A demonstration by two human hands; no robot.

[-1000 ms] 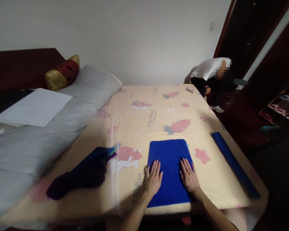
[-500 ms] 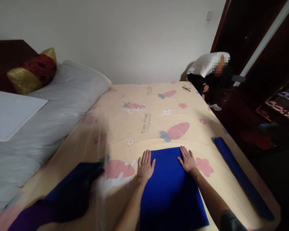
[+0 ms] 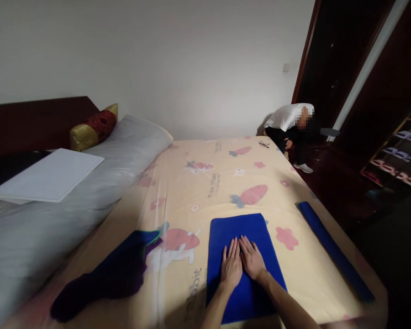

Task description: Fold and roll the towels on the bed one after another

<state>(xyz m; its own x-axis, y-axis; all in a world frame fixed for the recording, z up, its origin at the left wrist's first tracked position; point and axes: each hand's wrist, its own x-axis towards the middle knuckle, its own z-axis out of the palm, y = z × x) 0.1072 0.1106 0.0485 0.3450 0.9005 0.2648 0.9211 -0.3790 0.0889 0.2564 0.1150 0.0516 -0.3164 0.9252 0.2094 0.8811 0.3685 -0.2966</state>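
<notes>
place: home bedroom | carrot-print bedsheet [image 3: 226, 187] | dark headboard [image 3: 37, 116] | red-gold cushion [image 3: 101, 125] | grey bedding [image 3: 130, 144] | rows of footwear [image 3: 387, 169]

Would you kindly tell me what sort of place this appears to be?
Probably a bedroom: a carrot-print sheet, grey bedding and a red-and-gold cushion beside what looks like a headboard.

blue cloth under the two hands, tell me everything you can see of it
The blue cloth is a plain, deep-blue rectangle of what looks like soft fabric, with fairly straight edges. It lies flat and smooth on the patterned bedsheet, near the bed's close edge. The left hand and right hand rest palm-down on its middle, fingertips together. Whether it is folded in layers can't be told.
</notes>
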